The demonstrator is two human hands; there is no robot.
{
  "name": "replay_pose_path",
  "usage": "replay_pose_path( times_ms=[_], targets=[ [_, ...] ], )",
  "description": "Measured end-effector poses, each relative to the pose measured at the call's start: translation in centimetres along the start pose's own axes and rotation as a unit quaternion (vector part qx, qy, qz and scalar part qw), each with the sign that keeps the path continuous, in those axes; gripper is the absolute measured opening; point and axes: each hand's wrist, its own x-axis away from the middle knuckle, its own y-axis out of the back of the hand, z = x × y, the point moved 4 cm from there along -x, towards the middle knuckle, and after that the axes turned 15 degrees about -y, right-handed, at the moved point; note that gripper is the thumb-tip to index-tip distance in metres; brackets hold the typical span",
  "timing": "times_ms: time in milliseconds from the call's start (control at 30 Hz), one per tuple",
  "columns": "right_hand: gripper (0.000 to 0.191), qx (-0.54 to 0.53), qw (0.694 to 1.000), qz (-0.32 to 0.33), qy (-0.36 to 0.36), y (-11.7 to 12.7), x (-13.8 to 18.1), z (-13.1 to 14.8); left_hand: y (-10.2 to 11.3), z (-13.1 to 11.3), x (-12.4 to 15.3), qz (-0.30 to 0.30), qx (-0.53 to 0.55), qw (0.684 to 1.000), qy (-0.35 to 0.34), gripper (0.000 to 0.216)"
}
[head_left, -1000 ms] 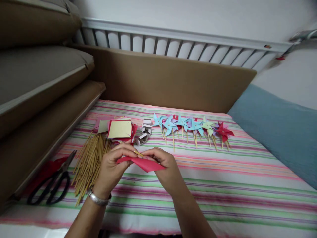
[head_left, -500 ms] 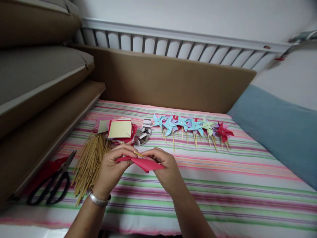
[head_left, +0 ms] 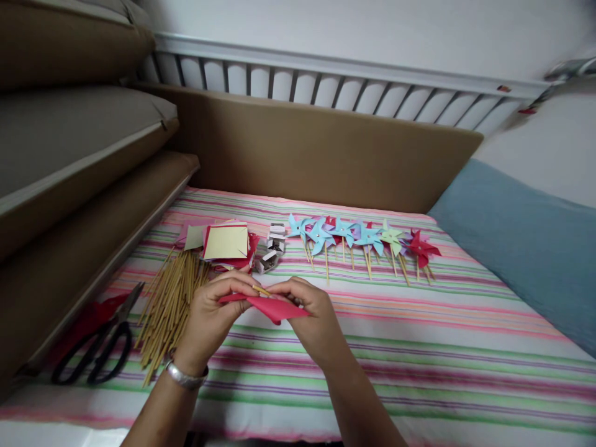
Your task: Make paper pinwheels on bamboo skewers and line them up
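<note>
My left hand, with a silver bracelet at the wrist, is closed on the left side of a folded piece of red paper. Opposite it, my right hand pinches the right side of the same paper. A short length of wooden stick shows between the fingertips, just above the paper; the rest of it is hidden by my hands. Both hands are held over the striped cloth. Close to my left forearm lies a pile of wooden sticks.
Black-handled scissors lie at the left by some red material. Stacked paper squares and small open boxes sit beyond my hands. Several finished pinwheels lie in a row at the back. Brown cushions rise at left.
</note>
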Motion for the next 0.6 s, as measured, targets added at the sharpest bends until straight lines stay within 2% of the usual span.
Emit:
replay_pose_path(
  times_ms=[133, 600],
  targets=[
    [0.028, 0.009, 1.0, -0.004, 0.002, 0.02, -0.07, -0.03, 0.03, -0.05, 0.01, 0.001, -0.002, 1.0, 0.001, 0.002],
    [0.017, 0.029, 1.0, -0.011, 0.004, -0.13, 0.0, 0.29, -0.29, -0.13, -0.06, 0.001, -0.005, 1.0, 0.011, 0.004]
  ],
)
